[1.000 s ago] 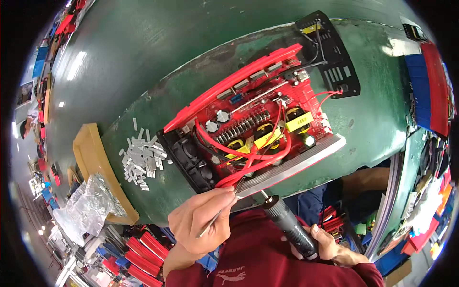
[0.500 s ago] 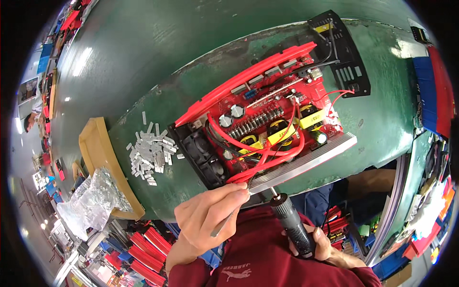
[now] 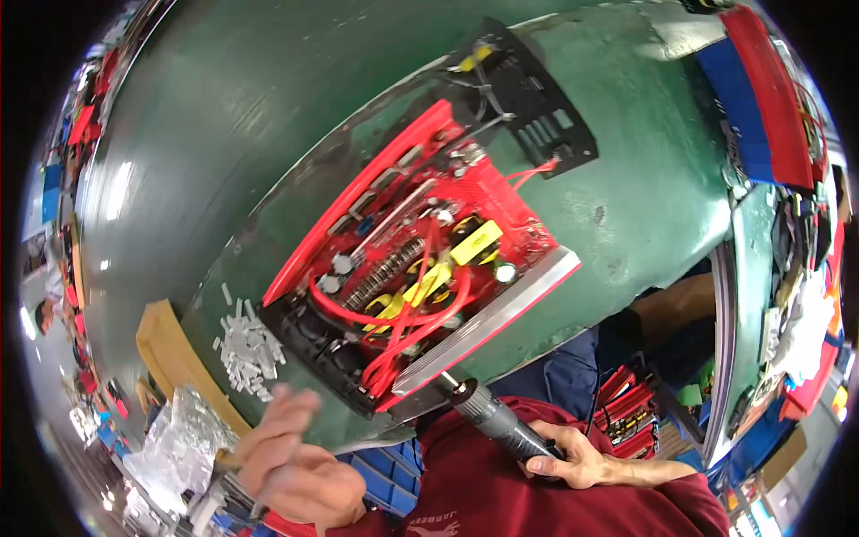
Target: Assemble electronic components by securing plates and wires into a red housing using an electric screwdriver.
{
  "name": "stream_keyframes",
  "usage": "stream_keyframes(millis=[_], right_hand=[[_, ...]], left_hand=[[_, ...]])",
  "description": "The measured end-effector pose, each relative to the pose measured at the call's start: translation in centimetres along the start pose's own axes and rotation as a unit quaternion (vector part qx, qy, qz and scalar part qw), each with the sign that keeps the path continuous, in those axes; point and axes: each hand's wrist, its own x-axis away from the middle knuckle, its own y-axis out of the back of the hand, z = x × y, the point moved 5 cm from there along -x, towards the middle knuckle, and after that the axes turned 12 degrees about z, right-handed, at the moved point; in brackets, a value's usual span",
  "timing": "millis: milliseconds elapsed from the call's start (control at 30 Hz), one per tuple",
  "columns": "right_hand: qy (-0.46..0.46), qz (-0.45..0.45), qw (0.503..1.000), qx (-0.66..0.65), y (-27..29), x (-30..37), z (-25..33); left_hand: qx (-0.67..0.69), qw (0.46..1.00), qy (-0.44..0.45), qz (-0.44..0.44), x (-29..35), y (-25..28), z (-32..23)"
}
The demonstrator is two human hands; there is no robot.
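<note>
My right hand (image 3: 573, 454) is closed around a black electric screwdriver (image 3: 498, 421). The screwdriver's tip points at the silver finned side of an opened red device (image 3: 528, 228), probably a power inverter. Inside it are a red circuit board, yellow-wrapped coils, red cables and black fans (image 3: 313, 336) at the left end. My left hand (image 3: 300, 470) is smeared by motion near the table's front edge, its fingers close to a pile of small silver metal pieces (image 3: 249, 349). Whether it holds anything is too blurred to tell.
A black slotted end panel (image 3: 541, 112) lies beyond the device, joined to it by wires. At the left, a cardboard tray (image 3: 170, 349) stands with crumpled clear plastic (image 3: 183, 438) by it. Blue and red parts (image 3: 747, 112) are at the far right of the green table (image 3: 644, 197).
My left hand has moved from the device's near corner leftward to the metal pieces; the thin metal tool seen in it earlier cannot be made out. The view has shifted, and the device appears more turned.
</note>
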Motion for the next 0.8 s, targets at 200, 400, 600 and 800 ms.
stream_keyframes(millis=[200,400,600,800], right_hand=[[0.028,-0.070,0.988,0.133,1.3,0.3,-1.7],[0.029,-0.041,0.997,0.066,1.0,0.1,-0.9],[0.026,-0.065,0.990,0.118,1.3,0.1,-0.2],[0.036,-0.104,0.975,0.194,1.2,0.5,-0.2]], left_hand=[[-0.260,0.845,-0.114,0.452,-0.3,-5.7,-1.8],[-0.292,0.820,-0.104,0.481,0.2,-6.4,-1.4],[-0.322,0.791,-0.098,0.510,0.0,-6.7,-1.8],[-0.312,0.790,-0.083,0.521,-0.3,-7.1,-1.9]])
